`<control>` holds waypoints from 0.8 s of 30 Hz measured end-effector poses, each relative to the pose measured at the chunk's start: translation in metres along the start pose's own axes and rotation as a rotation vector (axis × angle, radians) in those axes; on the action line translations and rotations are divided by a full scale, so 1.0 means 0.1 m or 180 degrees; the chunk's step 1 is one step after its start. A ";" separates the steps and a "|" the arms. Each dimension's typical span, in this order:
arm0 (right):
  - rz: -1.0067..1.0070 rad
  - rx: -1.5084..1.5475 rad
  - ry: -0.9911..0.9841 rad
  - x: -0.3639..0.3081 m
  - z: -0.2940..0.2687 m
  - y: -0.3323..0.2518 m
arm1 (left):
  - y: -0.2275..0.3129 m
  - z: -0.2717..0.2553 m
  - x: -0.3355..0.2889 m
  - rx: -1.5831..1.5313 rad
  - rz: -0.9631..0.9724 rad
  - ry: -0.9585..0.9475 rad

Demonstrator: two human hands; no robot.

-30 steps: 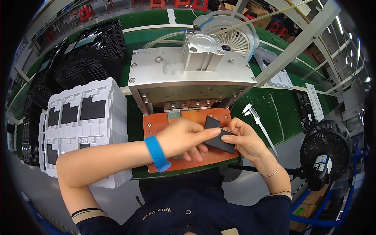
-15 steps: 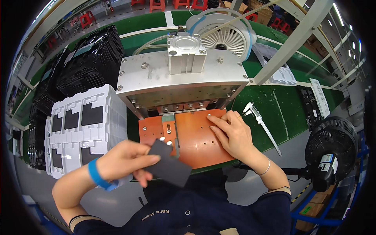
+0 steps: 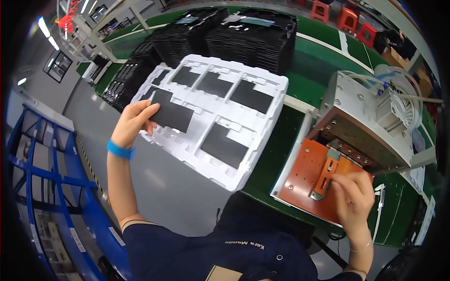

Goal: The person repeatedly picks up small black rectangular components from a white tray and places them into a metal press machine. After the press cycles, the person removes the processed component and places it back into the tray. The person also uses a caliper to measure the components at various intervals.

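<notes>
My left hand (image 3: 136, 122) pinches a thin black sheet (image 3: 172, 112) by its edge, thumb on top. The sheet has a stepped notch in one corner and is over the white moulded tray (image 3: 197, 143); whether it touches the tray I cannot tell. Similar notched black sheets (image 3: 225, 145) lie in several of the tray's pockets. At the right, my right hand (image 3: 355, 196) hovers by the orange base plate (image 3: 300, 173) of a metal press (image 3: 358, 110), near a small slotted orange block (image 3: 326, 175). Its fingers are bent and smeared, and their tips are partly hidden.
Stacks of black trays (image 3: 255, 40) stand behind the white one. Beyond my right hand lies a caliper (image 3: 378, 206) on the green bench (image 3: 262, 173). A blue rack (image 3: 70, 206) is at the left, and red stools (image 3: 348, 18) stand far back.
The view has turned left. My left hand has carried the black sheet from in front of the press to above the white tray. My right hand's spread fingers have lifted and curled.
</notes>
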State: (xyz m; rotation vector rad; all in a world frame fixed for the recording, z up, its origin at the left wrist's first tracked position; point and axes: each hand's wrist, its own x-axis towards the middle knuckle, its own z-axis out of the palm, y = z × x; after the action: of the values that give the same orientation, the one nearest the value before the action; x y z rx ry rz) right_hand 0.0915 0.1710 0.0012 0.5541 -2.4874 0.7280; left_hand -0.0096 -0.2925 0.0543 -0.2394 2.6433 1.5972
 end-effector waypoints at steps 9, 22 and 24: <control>-0.0852 -0.0198 -0.1105 1.04 1.25 -0.74 | -0.27 0.33 0.08 0.2181 0.0894 0.0603; 0.0154 0.0308 -0.1901 1.30 1.30 -0.97 | -0.28 0.63 0.30 0.2236 0.3342 -0.0156; 0.0275 0.0823 -0.1715 1.27 1.27 -0.92 | -0.31 0.64 0.33 0.2074 0.3234 -0.0047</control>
State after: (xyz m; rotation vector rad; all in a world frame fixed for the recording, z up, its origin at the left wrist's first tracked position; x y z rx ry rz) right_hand -0.0067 -0.0047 0.0123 0.8308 -2.9415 1.0583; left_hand -0.0405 -0.2537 -0.0064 1.2801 3.2417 0.6288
